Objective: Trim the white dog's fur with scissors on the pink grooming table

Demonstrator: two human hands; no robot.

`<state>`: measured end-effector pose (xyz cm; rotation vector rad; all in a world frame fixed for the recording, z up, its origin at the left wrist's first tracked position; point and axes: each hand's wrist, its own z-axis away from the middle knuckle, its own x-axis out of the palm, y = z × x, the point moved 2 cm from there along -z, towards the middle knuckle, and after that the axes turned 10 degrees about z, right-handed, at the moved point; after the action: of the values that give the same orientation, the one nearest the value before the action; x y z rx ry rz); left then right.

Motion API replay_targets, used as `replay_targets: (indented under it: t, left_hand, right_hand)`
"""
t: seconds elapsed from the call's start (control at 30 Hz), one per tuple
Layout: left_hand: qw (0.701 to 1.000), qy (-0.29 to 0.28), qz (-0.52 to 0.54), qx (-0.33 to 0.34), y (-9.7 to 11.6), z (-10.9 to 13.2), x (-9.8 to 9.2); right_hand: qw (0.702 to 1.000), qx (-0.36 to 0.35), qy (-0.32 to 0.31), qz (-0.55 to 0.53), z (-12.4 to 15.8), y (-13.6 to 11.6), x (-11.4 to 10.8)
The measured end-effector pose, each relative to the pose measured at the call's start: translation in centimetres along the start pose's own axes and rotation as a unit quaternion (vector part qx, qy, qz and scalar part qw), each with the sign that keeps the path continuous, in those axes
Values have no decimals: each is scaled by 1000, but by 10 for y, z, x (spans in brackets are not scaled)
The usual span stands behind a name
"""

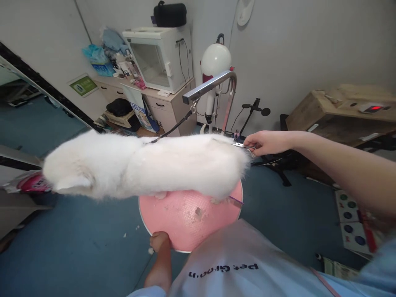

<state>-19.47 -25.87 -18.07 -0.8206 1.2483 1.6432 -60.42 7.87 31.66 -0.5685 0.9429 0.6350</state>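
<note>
A fluffy white dog stands on a round pink grooming table, its head towards the left and its rump towards the right. My right hand grips a pair of scissors, whose blades lie along the fur of the dog's rump and are partly lost in it. At the near left rim of the table, my left hand is closed around the edge. A dark leash runs from the dog's neck area up to a metal grooming arm. Beside the hind paw lies a purple comb.
Behind the dog stands a white dryer. A white cabinet sits on a drawer unit at the back. A wooden box with a red display is on the right. Tufts of fur lie on the blue floor.
</note>
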Motion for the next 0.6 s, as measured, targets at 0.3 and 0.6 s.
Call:
replay_targets:
  t: [0.3, 0.6]
  left_hand:
    - [995, 7, 57, -78, 6, 8, -9]
    - [992, 8, 84, -97, 11, 11, -12]
  right_hand:
    - [999, -12, -22, 27, -19, -11, -21]
    - [998, -17, -23, 58, -24, -26, -28]
